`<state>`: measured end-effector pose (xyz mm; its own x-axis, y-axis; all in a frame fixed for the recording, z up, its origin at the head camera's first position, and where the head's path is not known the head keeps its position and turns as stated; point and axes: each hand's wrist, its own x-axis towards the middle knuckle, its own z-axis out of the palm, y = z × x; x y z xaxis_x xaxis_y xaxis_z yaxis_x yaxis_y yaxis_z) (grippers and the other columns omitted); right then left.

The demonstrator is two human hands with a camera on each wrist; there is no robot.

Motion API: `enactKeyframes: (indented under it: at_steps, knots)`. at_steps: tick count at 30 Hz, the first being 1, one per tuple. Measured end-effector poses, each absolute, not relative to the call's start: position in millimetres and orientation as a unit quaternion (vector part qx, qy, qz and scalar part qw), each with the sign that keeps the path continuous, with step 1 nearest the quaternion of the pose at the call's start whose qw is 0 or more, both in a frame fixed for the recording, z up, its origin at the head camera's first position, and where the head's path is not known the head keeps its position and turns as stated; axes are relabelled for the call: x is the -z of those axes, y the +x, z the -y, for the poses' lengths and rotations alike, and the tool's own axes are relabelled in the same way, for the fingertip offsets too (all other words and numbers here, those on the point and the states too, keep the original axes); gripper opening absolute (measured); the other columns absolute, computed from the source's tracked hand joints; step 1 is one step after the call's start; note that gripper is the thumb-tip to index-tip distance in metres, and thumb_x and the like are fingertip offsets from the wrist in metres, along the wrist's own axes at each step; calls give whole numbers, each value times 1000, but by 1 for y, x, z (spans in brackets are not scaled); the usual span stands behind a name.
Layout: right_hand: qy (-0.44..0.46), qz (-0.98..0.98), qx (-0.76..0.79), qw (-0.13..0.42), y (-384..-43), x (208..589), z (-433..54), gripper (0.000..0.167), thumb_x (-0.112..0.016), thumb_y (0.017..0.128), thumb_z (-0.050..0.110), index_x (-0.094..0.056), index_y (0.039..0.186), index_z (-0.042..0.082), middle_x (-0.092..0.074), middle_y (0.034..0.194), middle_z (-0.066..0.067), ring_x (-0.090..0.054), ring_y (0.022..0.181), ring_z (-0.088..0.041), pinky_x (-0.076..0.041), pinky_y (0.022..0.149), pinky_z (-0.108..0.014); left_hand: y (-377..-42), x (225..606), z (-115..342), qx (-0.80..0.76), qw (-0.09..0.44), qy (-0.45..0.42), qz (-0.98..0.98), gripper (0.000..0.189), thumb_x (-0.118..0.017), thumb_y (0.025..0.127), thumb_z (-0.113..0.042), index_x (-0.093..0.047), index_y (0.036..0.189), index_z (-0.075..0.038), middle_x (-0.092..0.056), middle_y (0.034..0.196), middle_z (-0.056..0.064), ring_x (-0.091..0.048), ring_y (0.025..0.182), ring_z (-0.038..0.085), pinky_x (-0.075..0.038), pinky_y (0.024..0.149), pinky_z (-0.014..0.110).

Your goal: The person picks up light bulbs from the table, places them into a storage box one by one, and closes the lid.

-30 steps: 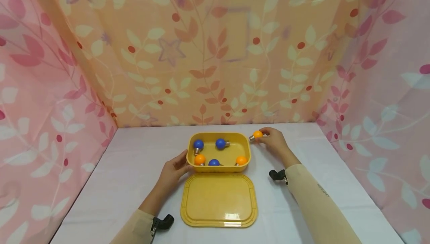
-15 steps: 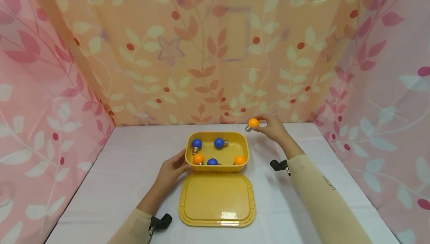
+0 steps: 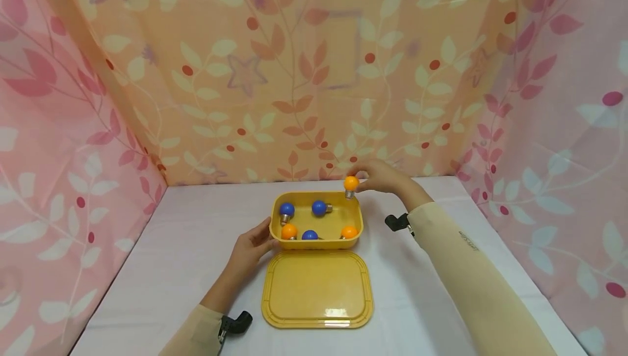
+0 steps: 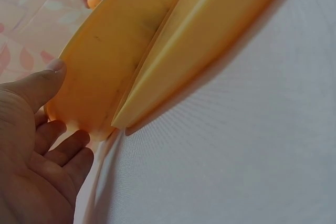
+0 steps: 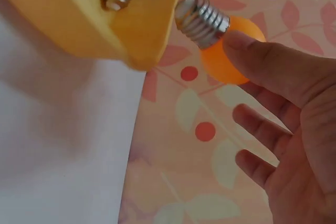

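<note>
Currently, the right hand (image 3: pixel 381 176) pinches a round, orange, metal-based bulb (image 3: pixel 351 183). The half-curled left hand (image 3: pixel 249 248) holds the yellow rectangular plastic box (image 3: pixel 319 245).

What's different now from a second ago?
The right hand carried the orange bulb left, to the yellow box's far right corner, its metal base now pointing down. Nothing was let go. The left hand, lid and bulbs inside stayed put.

Head view, lower centre: box (image 3: pixel 316 245) partly hides front blue bulb (image 3: pixel 309 234). Lower right: sleeve print (image 3: pixel 469 241) illegibly small.
</note>
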<state>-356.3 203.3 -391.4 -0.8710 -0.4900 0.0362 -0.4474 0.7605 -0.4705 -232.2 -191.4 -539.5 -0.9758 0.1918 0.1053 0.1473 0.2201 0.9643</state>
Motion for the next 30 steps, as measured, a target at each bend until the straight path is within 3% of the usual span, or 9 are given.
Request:
enactKeyframes:
  at_steps: [7,14,30]
  knots:
    - [-273,-934,201,111,-362,390,-183,36,-85,85,22,-76,119,28,-70,123,6,-56,125,-27,-48,110,-53,-233,538,193,-614,11,115,-781,74,-78,93,-30,-43,157,-18,-47,159,2,-49,143,22,-45,111,30]
    - [-282,-930,180,153,-364,397,-174,39,-83,87,21,-73,125,25,-67,131,3,-56,127,-24,-49,112,-49,-234,541,192,-618,14,111,-778,75,-79,92,-31,-44,157,-19,-47,158,2,-49,143,23,-45,110,30]
    - [-321,-931,88,148,-361,411,-164,35,-80,90,15,-76,123,25,-70,125,7,-58,122,-24,-49,110,-44,-236,543,193,-608,8,112,-786,77,-79,90,-36,-44,157,-20,-48,157,3,-50,141,25,-47,109,33]
